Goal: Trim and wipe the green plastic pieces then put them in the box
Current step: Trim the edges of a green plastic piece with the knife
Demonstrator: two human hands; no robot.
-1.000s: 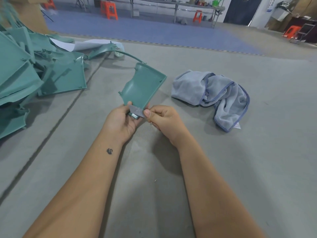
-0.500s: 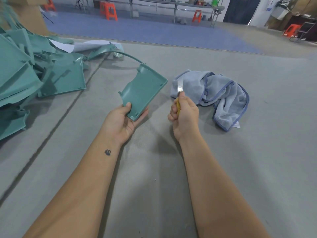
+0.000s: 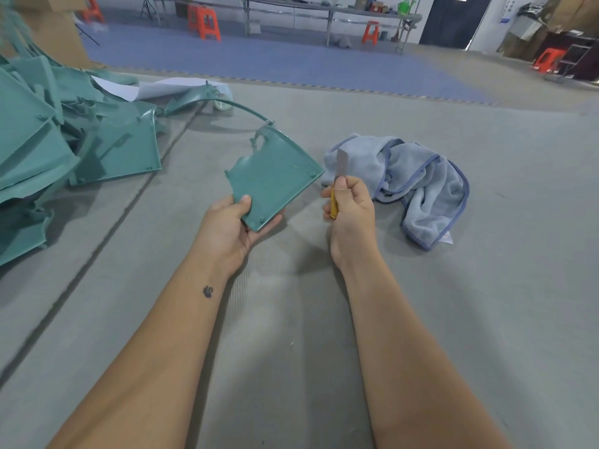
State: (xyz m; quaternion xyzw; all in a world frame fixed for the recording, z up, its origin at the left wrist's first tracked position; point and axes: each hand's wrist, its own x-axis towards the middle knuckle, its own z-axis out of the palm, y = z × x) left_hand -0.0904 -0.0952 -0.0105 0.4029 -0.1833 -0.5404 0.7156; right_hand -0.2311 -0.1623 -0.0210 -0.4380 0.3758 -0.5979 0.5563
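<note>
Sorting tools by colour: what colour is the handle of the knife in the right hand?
Yellow, best seen in the head view: knife, right hand.

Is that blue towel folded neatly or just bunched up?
Bunched up: the towel lies crumpled in loose folds on the floor, beyond the right hand.

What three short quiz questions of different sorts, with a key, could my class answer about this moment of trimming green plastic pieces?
1. True or false: the left hand holds the flat green plastic panel by its near corner.
2. What does the right hand grip? A) the crumpled blue-grey cloth B) the yellow-handled utility knife C) nothing
3. Fill in: the knife's blade points ____, clear of the panel.

Key: 1 true; 2 B; 3 up.
</note>
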